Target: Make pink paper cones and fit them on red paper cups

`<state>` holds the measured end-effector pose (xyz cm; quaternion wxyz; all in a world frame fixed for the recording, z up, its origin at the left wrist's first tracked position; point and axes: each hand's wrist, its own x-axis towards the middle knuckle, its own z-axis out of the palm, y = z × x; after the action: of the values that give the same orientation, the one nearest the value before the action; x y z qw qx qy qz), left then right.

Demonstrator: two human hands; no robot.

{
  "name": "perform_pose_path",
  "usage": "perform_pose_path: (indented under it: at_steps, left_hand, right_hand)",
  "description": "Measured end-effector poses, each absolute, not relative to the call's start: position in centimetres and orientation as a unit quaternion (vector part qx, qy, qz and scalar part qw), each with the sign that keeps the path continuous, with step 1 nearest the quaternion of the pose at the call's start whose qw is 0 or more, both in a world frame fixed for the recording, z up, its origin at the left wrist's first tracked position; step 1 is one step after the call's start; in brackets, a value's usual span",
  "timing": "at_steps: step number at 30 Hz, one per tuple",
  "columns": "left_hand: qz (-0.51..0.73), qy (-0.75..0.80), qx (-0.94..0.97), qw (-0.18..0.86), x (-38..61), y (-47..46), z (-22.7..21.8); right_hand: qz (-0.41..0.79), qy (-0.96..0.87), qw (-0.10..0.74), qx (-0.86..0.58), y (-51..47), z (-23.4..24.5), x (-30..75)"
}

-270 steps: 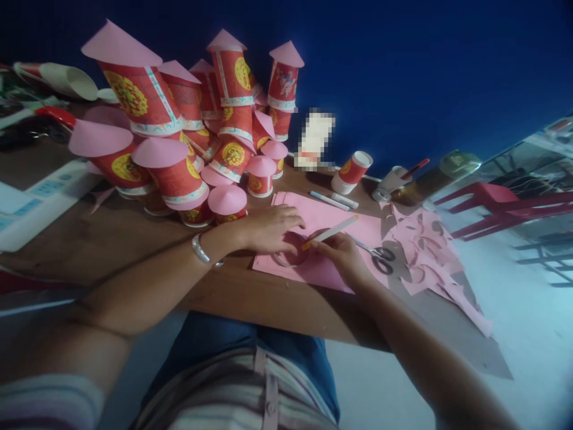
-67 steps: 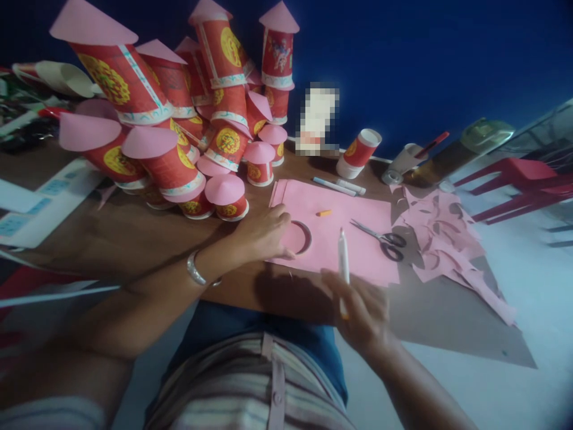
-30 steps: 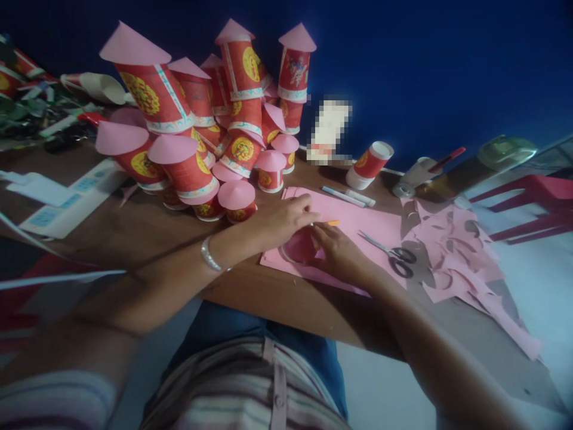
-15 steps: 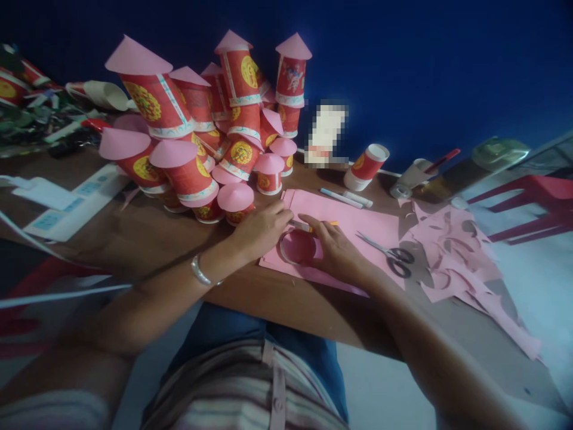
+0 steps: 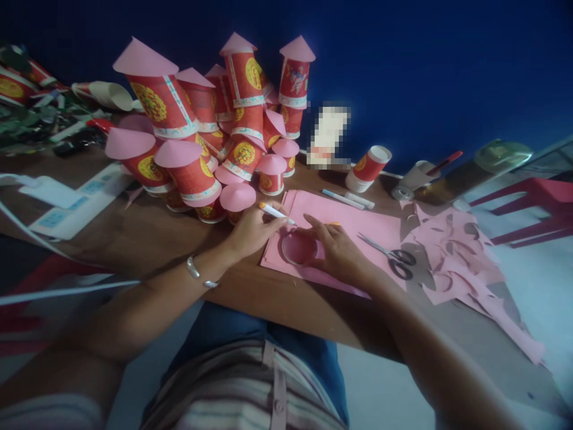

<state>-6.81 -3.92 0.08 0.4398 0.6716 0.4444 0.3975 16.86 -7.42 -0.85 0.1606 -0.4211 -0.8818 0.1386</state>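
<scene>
A white pen with an orange end is pinched in my left hand, its far end pointing toward the ring. Thumb and fingers of my right hand curve around a round ring that lies flat on stacked pink paper sheets. Pink paper shows through the middle of the ring. Behind the right fingers a small orange thing peeks out, mostly hidden. Scissors with dark handles rest on the sheets, right of my right hand.
Stacked red paper cups with pink cone tops crowd the table's left-centre. Pink scraps spread at right. Behind the sheets are pens and a red-and-white cup. A white power strip lies at left.
My left hand has turned and drawn slightly left, and the white pen with its orange end now shows above the fingers. My right hand stays at the ring.
</scene>
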Motion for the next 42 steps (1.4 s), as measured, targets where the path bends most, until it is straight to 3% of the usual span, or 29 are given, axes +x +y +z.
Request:
perform_pose_path:
  at_steps: [6, 22, 42]
  left_hand:
    - [0.385, 0.451, 0.680, 0.431, -6.8, -3.9, -1.0]
    - [0.383, 0.433, 0.606, 0.546, -6.8, -2.9, -2.5]
    - [0.348, 0.461, 0.696, 0.427, -7.9, -4.1, -1.3]
  right_hand:
    - [0.108, -0.890, 0.159, -0.414, -7.3, -1.0, 16.8]
    - [0.110, -0.897, 0.130, -0.408, -7.4, -0.5, 16.9]
    - [0.104, -0.894, 0.121, -0.420, -7.4, 0.1, 16.5]
